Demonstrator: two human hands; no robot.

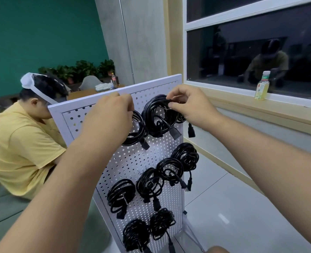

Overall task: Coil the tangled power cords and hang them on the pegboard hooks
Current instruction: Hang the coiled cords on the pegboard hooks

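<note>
A white pegboard [132, 161] stands upright in front of me with several coiled black power cords hanging on it. My right hand [191, 105] pinches the top of a large black coil [156, 117] in the top row. My left hand [112, 114] is closed at the top of a neighbouring black coil [138, 132] to its left, partly hiding it. Below hang more coils, such as one at mid right [186, 156] and one at lower left [121, 195]. The hooks under my fingers are hidden.
A person in a yellow shirt [18, 143] sits close behind the board on the left. A window sill on the right carries a bottle of yellow drink [262, 86]. White tiled floor [233, 207] lies to the right of the board's foot.
</note>
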